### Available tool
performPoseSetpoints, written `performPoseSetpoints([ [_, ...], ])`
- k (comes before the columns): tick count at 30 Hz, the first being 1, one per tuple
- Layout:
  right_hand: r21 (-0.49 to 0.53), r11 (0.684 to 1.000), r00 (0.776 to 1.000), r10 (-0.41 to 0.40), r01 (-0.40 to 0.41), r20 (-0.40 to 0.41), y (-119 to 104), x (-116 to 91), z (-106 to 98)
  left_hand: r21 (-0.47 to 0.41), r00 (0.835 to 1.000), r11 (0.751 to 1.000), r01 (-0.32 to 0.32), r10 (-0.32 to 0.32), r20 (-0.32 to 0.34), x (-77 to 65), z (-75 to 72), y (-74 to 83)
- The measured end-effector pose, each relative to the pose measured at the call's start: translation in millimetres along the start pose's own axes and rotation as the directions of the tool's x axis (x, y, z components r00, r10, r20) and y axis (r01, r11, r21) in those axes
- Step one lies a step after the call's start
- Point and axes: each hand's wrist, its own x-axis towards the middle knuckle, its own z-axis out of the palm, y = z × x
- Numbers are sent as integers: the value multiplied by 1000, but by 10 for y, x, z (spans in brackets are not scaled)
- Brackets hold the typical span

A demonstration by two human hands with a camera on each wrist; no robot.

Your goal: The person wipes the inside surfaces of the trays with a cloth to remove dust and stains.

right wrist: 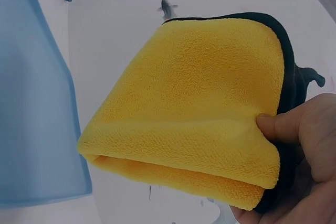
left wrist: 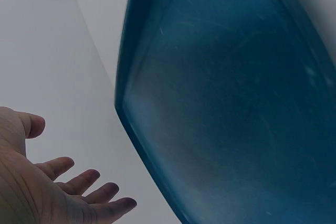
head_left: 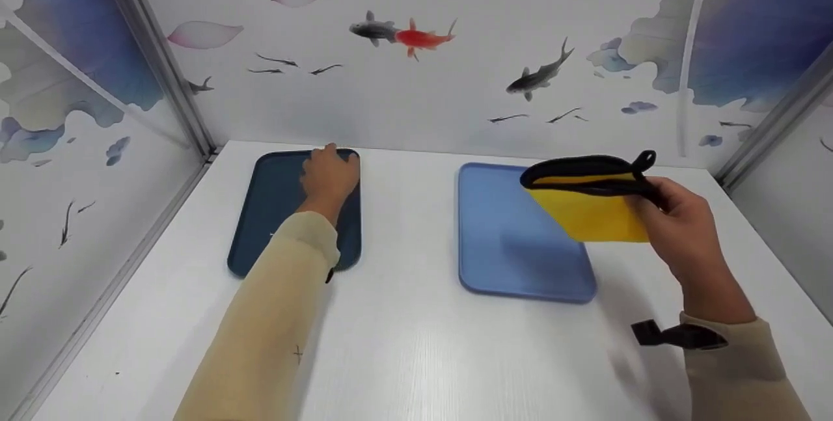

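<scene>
My right hand pinches a folded yellow towel with black edging by its right side, thumb on the yellow face in the right wrist view. The towel hangs in the air over the right part of a light blue tray. My left hand is above the far right part of a dark teal tray. Its fingers are spread and loosely bent, with nothing in them, in the left wrist view. Whether any fingertip touches that tray I cannot tell.
Both trays lie on a white table, the teal one left and the light blue one right, with a gap between. White panels painted with fish and lotus leaves stand behind and at both sides. A black strap circles the right cuff.
</scene>
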Motion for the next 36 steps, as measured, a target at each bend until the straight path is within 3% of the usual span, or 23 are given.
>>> performPoseSetpoints([
  [8, -10, 1000, 1000, -12, 12, -4, 5, 10, -3, 70, 987, 986, 151, -155, 43, 152, -196, -505],
  [16, -27, 999, 999, -35, 34, -17, 8, 0, -1, 92, 958, 957, 276, -282, 53, 132, -334, -849],
  [21, -43, 999, 999, -29, 28, -15, 14, -15, 8, 141, 950, 943, 302, -310, 35, 120, -355, -980],
  [26, -38, 999, 1000, -23, 23, -3, 13, -9, 14, 192, 953, 937, 292, -301, 19, 98, -382, -1062],
  [36, -24, 1000, 1000, -14, 14, 7, 8, -10, 10, 162, 948, 938, 305, -315, 38, 31, -469, -1156],
])
